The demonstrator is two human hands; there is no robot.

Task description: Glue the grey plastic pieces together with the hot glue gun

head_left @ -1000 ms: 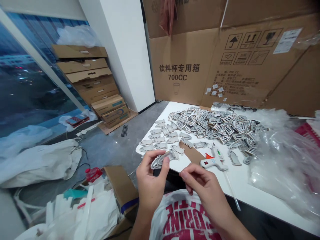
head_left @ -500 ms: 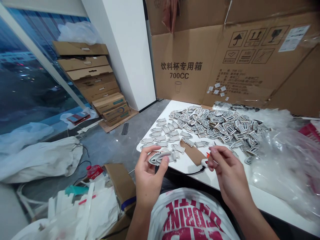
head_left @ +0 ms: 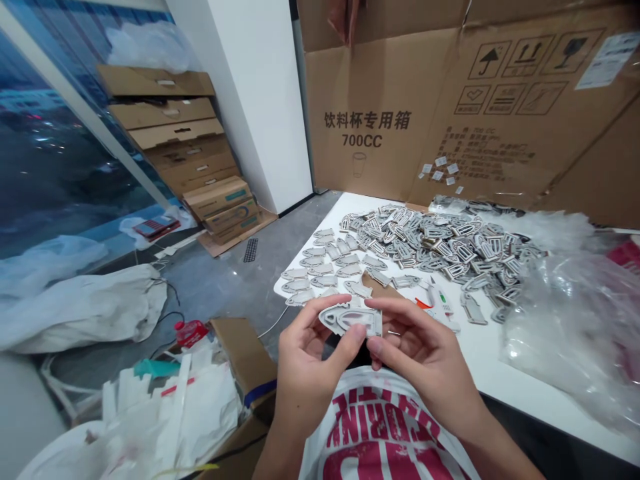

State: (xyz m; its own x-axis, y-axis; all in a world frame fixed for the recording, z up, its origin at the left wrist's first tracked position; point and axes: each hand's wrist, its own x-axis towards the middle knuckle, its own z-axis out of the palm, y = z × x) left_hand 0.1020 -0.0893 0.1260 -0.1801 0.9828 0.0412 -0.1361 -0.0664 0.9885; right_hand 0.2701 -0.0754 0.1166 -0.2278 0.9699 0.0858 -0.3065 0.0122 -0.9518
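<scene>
My left hand (head_left: 315, 357) is closed on a grey boat-shaped piece (head_left: 343, 319), thumb on its face and fingers behind. My right hand (head_left: 420, 353) pinches the squared right end of the same piece, which is held above the table's front edge. What else may be between the right fingers is hidden. Beyond the hands, separate grey pieces (head_left: 320, 269) of the same shape lie in loose rows, and a large heap (head_left: 440, 240) of them spreads behind. A white tool with a green mark (head_left: 444, 300) lies beside an orange-tipped item (head_left: 424, 303).
The white table (head_left: 500, 353) has clear plastic bags (head_left: 565, 320) on its right side. A large cardboard box (head_left: 380, 87) stands behind it. At lower left, an open carton (head_left: 245, 353) holds white scraps, next to a red bottle (head_left: 190, 333). Boxes (head_left: 170, 140) are stacked by the window.
My right hand has moved left from beside the tool and taken hold of the piece's right end. The tool, hidden behind that hand before, now shows on the table.
</scene>
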